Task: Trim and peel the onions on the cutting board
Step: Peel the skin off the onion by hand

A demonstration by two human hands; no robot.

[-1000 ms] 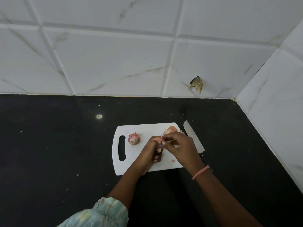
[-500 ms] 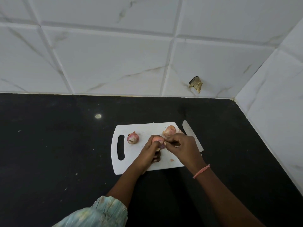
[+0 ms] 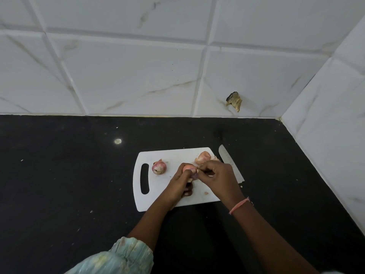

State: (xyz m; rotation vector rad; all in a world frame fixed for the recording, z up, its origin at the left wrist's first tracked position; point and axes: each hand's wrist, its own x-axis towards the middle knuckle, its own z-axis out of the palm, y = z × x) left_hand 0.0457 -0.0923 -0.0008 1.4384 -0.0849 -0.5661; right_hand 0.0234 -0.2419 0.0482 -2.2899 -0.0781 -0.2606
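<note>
A white cutting board (image 3: 169, 196) with a handle slot lies on the black counter. My left hand (image 3: 180, 182) grips a small pinkish onion (image 3: 190, 169) over the middle of the board. My right hand (image 3: 217, 176) pinches the skin of that onion at its right side. An unpeeled pink onion (image 3: 159, 167) sits on the board's left part near the slot. A pale pile of onion skins (image 3: 204, 157) lies at the board's far right corner.
A knife (image 3: 230, 163) lies on the counter along the board's right edge, its blade pointing away from me, partly hidden by my right hand. The black counter (image 3: 69, 184) ends at tiled walls behind and to the right. A small peel scrap (image 3: 206, 193) lies on the board.
Both hands have lifted the held onion slightly and turned it, so more of its pale top shows. The onion on the left and the knife have not moved.
</note>
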